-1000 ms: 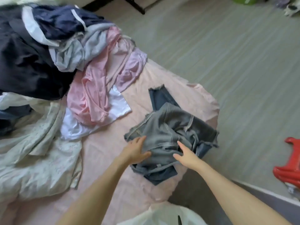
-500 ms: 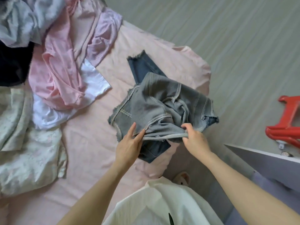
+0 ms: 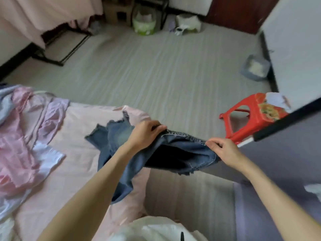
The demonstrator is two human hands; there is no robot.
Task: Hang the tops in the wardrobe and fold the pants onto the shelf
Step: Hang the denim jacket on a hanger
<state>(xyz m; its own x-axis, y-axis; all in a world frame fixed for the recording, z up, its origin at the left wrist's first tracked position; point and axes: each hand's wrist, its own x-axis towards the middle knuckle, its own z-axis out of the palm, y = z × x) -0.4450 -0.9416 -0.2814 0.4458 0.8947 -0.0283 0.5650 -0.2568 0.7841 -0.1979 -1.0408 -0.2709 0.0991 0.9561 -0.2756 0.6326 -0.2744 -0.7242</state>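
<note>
A pair of blue denim shorts (image 3: 114, 153) with frayed hems hangs lifted above the corner of the pink bed (image 3: 81, 171). My left hand (image 3: 145, 134) grips the waistband at one side, and my right hand (image 3: 222, 150) pinches it at the other, stretching it open between them. The legs of the shorts droop toward the bed. At the left lie a pink top (image 3: 17, 146), a lilac top (image 3: 50, 117) and a white garment (image 3: 46, 157). No wardrobe shelf shows.
A red plastic stool (image 3: 251, 119) stands on the grey floor to the right, beside a white and purple cabinet edge (image 3: 286, 122). Farther off are a green bin (image 3: 144, 23), a grey tray (image 3: 255, 68) and a black-framed table with pink cloth (image 3: 43, 20).
Both hands took hold of the shorts' waistband and lifted the shorts off the bed, pulling them open. The view has swung up from the clothes pile toward the floor and stool.
</note>
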